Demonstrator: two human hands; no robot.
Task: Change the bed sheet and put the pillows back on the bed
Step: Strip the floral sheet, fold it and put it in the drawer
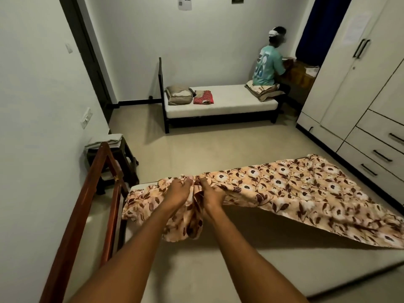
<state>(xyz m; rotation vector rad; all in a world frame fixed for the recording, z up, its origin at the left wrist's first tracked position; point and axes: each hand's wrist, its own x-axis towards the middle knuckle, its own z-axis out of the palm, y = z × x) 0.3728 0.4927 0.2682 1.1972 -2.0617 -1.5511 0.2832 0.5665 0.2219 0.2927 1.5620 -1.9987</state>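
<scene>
Both the left hand and the right hand grip bunched folds of the floral bed sheet over the bare mattress.

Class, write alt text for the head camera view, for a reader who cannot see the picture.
The left hand and right hand grip the bunched edge of a floral sheet that is partly spread over a bare mattress. Across the room another person sits at the end of a second bed with folded bedding on it, near a white wardrobe.
</scene>
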